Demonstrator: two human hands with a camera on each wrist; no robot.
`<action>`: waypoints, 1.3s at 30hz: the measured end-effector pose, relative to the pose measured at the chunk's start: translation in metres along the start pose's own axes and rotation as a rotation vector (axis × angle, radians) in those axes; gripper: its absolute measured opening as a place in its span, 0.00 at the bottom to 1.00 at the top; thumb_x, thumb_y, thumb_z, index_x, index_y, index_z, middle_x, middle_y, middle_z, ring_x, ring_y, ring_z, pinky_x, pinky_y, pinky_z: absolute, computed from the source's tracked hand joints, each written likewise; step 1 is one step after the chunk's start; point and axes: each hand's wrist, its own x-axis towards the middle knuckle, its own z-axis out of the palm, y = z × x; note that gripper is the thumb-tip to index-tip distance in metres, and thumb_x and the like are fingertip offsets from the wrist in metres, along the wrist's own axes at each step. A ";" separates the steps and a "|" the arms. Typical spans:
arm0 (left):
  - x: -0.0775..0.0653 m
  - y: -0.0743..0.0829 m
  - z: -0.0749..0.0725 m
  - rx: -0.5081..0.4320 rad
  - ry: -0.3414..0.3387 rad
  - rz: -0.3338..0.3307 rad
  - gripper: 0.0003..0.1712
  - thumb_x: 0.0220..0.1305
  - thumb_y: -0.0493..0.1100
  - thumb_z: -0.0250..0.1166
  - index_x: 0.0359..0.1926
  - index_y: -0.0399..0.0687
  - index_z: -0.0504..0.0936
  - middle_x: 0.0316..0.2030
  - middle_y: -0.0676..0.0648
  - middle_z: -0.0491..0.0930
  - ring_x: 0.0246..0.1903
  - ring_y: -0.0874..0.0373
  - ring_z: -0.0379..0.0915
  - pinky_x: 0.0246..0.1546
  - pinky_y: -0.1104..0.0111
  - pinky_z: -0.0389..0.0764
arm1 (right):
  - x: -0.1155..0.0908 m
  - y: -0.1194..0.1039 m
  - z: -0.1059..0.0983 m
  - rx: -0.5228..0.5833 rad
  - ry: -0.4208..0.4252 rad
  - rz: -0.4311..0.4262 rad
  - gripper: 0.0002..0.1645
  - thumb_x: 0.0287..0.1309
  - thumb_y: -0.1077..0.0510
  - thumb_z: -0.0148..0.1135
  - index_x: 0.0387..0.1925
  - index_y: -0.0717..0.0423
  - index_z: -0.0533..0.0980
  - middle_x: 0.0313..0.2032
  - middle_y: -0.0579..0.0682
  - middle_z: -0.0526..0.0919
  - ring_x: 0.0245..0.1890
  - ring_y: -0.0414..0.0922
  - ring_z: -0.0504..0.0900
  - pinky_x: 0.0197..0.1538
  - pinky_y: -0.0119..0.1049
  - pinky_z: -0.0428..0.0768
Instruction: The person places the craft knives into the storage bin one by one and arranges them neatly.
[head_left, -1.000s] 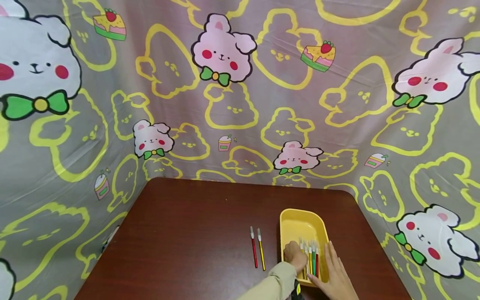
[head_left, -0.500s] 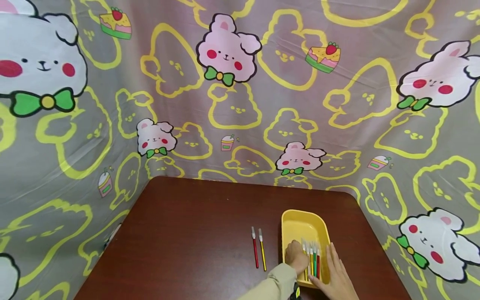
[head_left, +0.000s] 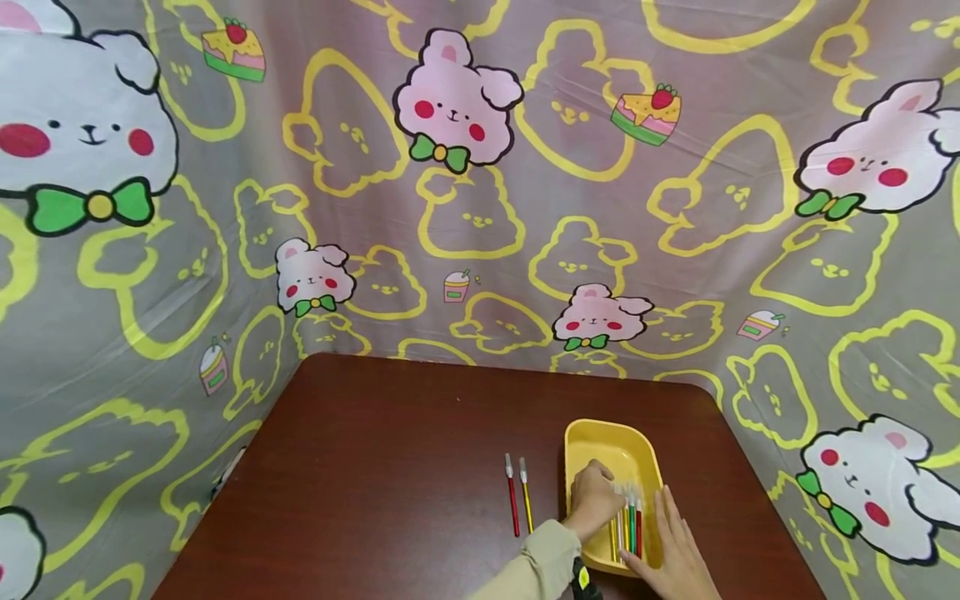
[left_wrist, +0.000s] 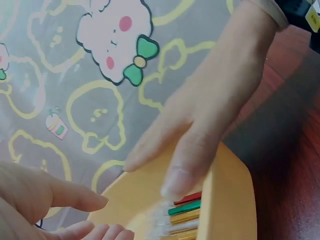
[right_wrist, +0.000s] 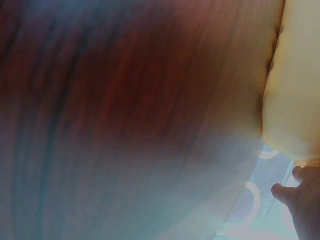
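"Head view: what's being held?"

"Nothing I can see. Left hand [head_left: 596,497], digits parted, over the round-cornered yellow tray [head_left: 611,442]; right hand [head_left: 679,552], fingers straight, along its four-o'clock side."

"And the row of pens [head_left: 632,529]?"

"Inside the tray, four o'clock from my left hand, the nearer one. Long axes twelve-to-six, shiny barrels, clear caps [left_wrist: 160,220] toward twelve."

"Beyond?"

"Red pen [head_left: 513,504], yellow pen [head_left: 527,500], nine o'clock, on the glossy wood-toned counter [head_left: 390,467]."

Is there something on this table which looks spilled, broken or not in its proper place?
I see nothing spilled or broken. Only the red pen and yellow pen stand out: they lie on the table, left of the yellow tray, while the other visible pens lie together inside it.
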 end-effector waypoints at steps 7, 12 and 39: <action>0.006 -0.008 -0.017 -0.080 0.062 0.056 0.15 0.46 0.28 0.77 0.32 0.47 0.83 0.20 0.58 0.78 0.21 0.67 0.70 0.26 0.72 0.75 | 0.000 0.001 0.004 -0.014 0.053 -0.062 0.72 0.54 0.40 0.78 0.83 0.65 0.45 0.85 0.57 0.38 0.67 0.78 0.64 0.81 0.45 0.36; 0.014 -0.016 -0.031 -0.134 0.109 0.073 0.14 0.46 0.26 0.75 0.33 0.44 0.84 0.20 0.54 0.80 0.20 0.66 0.73 0.24 0.71 0.76 | 0.002 0.000 0.002 -0.025 0.034 -0.039 0.73 0.53 0.39 0.79 0.84 0.63 0.44 0.83 0.62 0.43 0.66 0.78 0.64 0.71 0.71 0.60; 0.014 -0.082 -0.073 -0.018 0.238 0.022 0.10 0.43 0.27 0.71 0.29 0.41 0.82 0.20 0.53 0.81 0.21 0.62 0.75 0.25 0.67 0.77 | 0.002 0.000 0.000 0.013 0.018 -0.015 0.74 0.52 0.40 0.81 0.83 0.66 0.46 0.83 0.64 0.44 0.67 0.79 0.64 0.59 0.75 0.70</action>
